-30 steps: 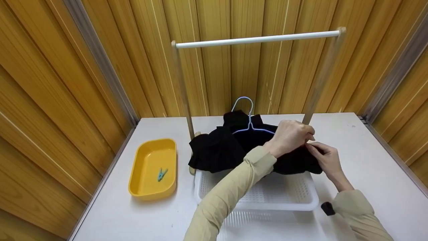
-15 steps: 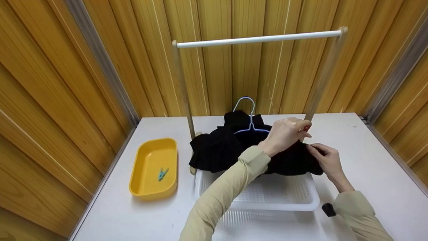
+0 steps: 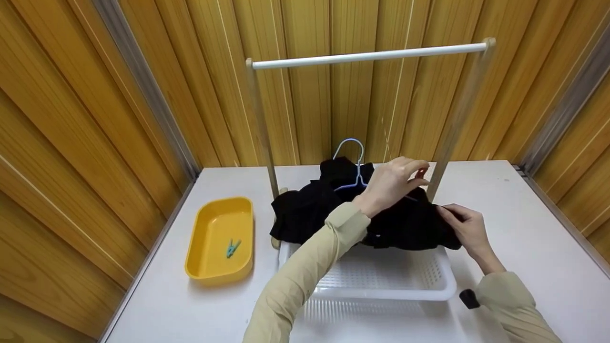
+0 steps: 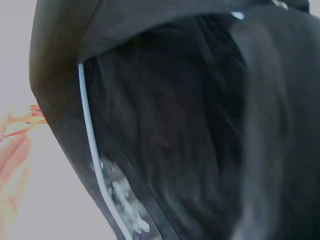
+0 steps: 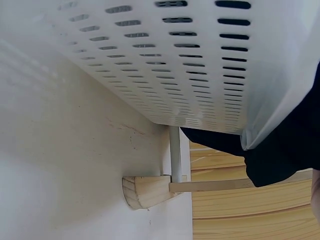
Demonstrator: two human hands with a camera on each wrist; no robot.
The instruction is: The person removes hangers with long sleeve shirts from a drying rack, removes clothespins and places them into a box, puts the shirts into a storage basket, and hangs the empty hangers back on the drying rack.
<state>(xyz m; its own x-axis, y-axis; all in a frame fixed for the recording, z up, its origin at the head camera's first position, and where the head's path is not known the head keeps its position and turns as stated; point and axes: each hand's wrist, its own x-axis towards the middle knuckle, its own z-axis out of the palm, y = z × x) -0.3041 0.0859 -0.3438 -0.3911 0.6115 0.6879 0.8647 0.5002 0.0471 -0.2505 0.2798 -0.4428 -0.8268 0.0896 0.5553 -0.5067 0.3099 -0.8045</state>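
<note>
A black garment (image 3: 305, 214) lies spread over the white basket, a light blue wire hanger (image 3: 358, 177) inside it and its hook standing up. My left hand (image 3: 388, 183) is above the garment's right half and pinches a small red clothespin (image 3: 421, 172), clear of the cloth. The left wrist view looks into the garment's dark opening (image 4: 160, 115), where the hanger wire (image 4: 90, 125) runs down past a pale label. At the garment's right shoulder, my right hand (image 3: 467, 228) pinches the cloth between thumb and fingers.
The white perforated basket (image 3: 381, 294) stands under the garment. A wooden rack with a white rail (image 3: 367, 57) rises behind. At left, a yellow tray (image 3: 190, 257) holds a teal clothespin (image 3: 232, 248). A small black object (image 3: 469, 298) lies by the right sleeve.
My left hand has moved left and slightly up, away from my right hand, carrying the red clothespin. The right hand keeps its pinch on the garment in the same spot.
</note>
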